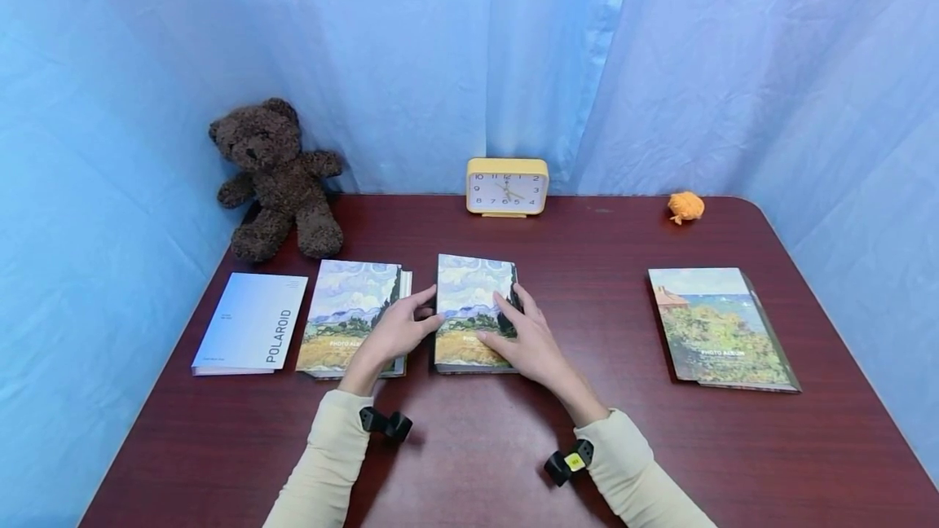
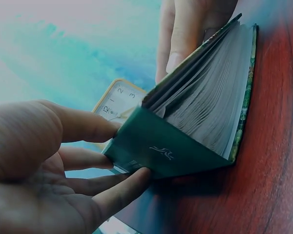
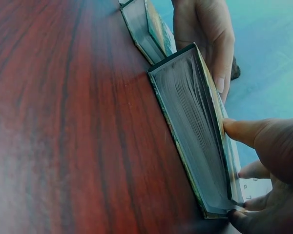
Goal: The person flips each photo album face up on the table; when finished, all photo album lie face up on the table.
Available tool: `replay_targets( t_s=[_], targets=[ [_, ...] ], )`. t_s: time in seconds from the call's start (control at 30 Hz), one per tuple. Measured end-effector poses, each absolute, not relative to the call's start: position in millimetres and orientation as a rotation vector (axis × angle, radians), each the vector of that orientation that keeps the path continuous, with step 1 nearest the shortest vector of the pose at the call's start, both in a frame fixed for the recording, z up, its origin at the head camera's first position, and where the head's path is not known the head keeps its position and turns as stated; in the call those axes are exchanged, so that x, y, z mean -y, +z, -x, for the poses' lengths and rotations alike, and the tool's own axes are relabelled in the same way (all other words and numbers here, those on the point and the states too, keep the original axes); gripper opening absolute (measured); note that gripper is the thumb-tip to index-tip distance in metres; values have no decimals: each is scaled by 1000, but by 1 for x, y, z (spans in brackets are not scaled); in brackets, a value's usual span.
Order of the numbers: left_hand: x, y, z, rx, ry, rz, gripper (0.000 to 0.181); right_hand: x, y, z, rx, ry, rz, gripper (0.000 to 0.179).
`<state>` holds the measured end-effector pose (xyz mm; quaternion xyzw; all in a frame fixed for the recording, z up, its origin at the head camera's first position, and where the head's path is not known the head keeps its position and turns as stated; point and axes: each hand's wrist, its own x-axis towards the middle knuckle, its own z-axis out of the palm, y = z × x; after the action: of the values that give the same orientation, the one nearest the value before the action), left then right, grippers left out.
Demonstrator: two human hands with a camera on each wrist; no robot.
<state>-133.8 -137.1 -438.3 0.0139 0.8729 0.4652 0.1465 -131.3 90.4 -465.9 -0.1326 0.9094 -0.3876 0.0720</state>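
A photo album (image 1: 473, 312) with a painted landscape cover lies in the middle of the table, its green spine (image 2: 161, 146) facing left in the left wrist view. My left hand (image 1: 396, 331) touches that spine with spread fingertips. On the album's right side rests my right hand (image 1: 531, 341), thumb and a finger on the cover, other fingers along the far edge. The page block (image 3: 185, 102) shows between the covers in the right wrist view. A second, matching album (image 1: 341, 320) lies just left, partly behind my left hand.
At far left lies a blue-white POLAROID album (image 1: 249, 320); at right, another photo album (image 1: 722, 328). Along the back are a brown teddy bear (image 1: 275, 178), a yellow clock (image 1: 507, 187) and a small orange object (image 1: 685, 207). Blue curtains (image 1: 411, 63) surround the table (image 1: 587, 267).
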Motion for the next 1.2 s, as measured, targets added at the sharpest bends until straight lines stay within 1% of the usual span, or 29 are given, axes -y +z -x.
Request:
replay_targets(
  t_s=[0.5, 0.73, 1.2],
  targets=[
    [146, -444, 131, -2419, 1527, 73, 61, -86, -470, 128, -2778, -1137, 472, 72],
    [147, -443, 131, -2452, 1532, 55, 61, -85, -471, 128, -2794, -1115, 476, 73],
    [146, -444, 127, -2466, 1491, 97, 60, -86, -470, 125, -2795, -1077, 484, 73]
  ],
)
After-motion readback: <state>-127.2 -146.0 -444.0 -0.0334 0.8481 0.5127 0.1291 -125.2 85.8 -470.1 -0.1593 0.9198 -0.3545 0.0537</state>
